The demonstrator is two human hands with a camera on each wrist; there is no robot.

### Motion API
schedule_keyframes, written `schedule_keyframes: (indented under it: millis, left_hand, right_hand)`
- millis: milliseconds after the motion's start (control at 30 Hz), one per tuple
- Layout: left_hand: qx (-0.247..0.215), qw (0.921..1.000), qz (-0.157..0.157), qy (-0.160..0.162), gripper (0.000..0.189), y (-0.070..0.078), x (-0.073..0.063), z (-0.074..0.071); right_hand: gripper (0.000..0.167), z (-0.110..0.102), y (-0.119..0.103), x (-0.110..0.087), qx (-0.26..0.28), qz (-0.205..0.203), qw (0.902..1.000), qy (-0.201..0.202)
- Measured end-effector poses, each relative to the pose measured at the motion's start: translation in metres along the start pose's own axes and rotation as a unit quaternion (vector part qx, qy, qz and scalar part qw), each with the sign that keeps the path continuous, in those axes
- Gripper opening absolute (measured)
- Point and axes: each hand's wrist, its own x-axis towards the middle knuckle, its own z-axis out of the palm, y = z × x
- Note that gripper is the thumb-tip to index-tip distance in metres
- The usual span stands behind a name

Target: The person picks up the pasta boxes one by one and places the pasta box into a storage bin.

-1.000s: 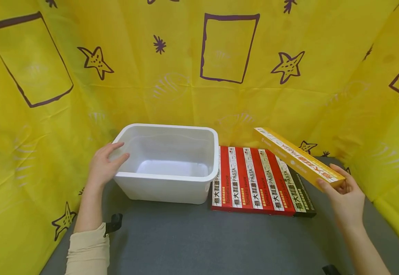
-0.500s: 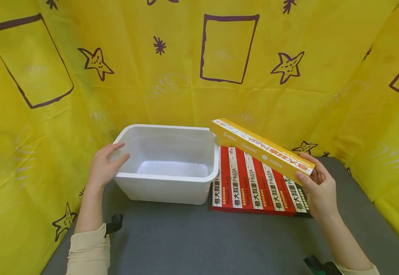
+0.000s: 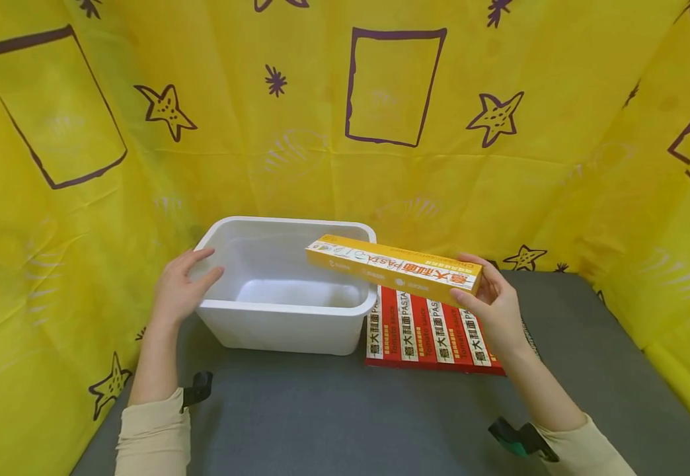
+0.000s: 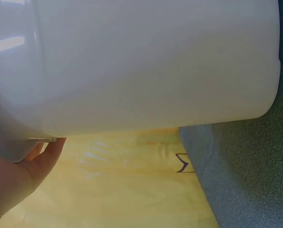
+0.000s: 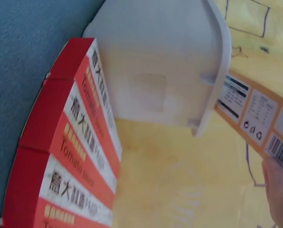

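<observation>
My right hand (image 3: 496, 307) pinches one end of a yellow pasta box (image 3: 395, 268). The box is held level in the air, its far end over the right rim of a white plastic bin (image 3: 285, 328). At the bin's left rim my left hand (image 3: 183, 285) grips the edge, thumb and a finger reaching inside. The left wrist view shows fingers (image 4: 49, 159) at the outside of that rim. In the right wrist view the yellow box (image 5: 258, 114) shows its barcode side, above the rim. No contents show in the visible part of the bin.
Several red pasta boxes (image 3: 422, 330), marked Tomato sauce, lie side by side right of the bin, partly hidden by the yellow box and right hand. A dark grey table (image 3: 333, 410) bears everything. Yellow patterned cloth (image 3: 321, 178) surrounds the back and sides.
My right hand has carried the yellow pasta box leftward, from beyond the red boxes to over the bin's right rim. The box has turned more level. My left hand stays put.
</observation>
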Motion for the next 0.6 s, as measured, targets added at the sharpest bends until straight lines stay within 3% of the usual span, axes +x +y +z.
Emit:
schedule_keyframes:
  millis: [367,600]
  left_hand:
    - [0.002,0.9999,0.007,0.008,0.055,0.0,-0.001,0.0]
    - [-0.001,0.9999,0.004,0.009,0.055,0.0,-0.001,0.0]
  right_hand:
    - [0.06,0.032,0.013,0.03,-0.047,-0.007,0.9979,-0.045]
    - [0.061,0.05,0.019,0.049,-0.121,-0.024,0.9899,-0.071]
